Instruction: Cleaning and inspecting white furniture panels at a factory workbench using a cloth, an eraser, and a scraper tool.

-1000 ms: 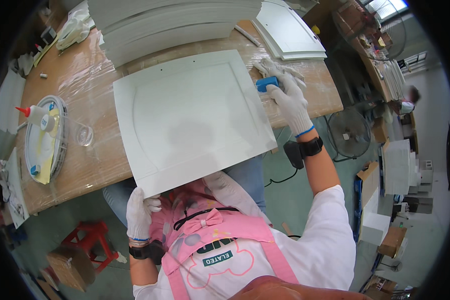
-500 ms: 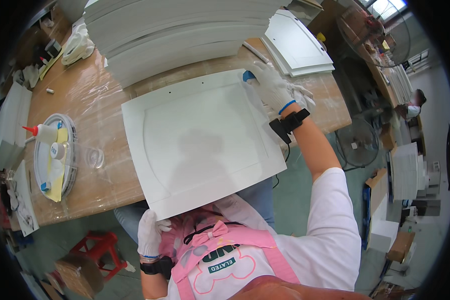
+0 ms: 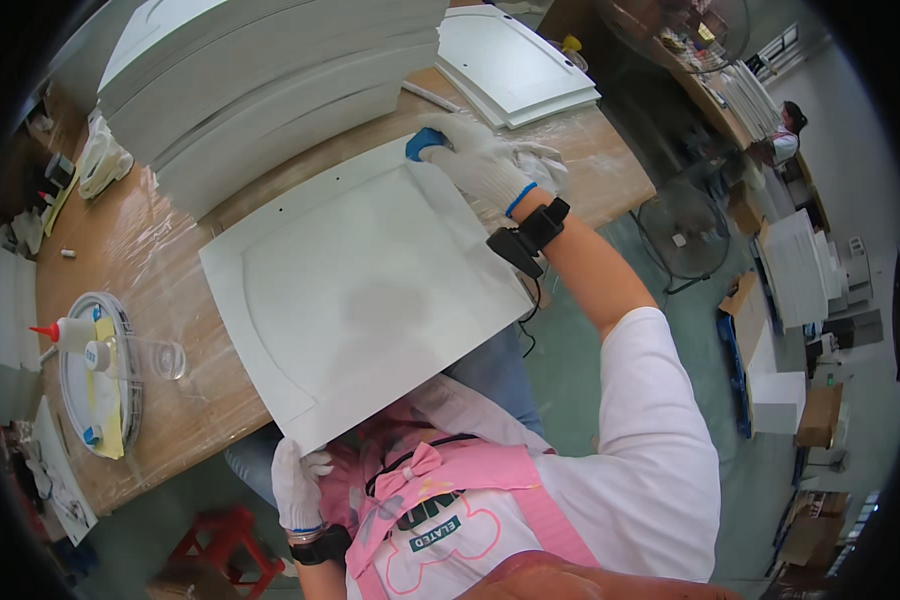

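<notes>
Head view: a white panel [image 3: 310,250] lies on a film-covered brown bench [image 3: 190,370], overhanging its near edge. The gloved right hand [image 3: 468,160] has its fingers wrapped around a blue block [image 3: 424,144] at the panel's far right corner. The gloved left hand [image 3: 298,485] is at the panel's near left corner, fingers curled; whether they grasp it, I cannot tell. A hard sideways push could slide the panel; pressure on the overhang could tip it lapward. Uneven pressure on the block might mark the surface.
</notes>
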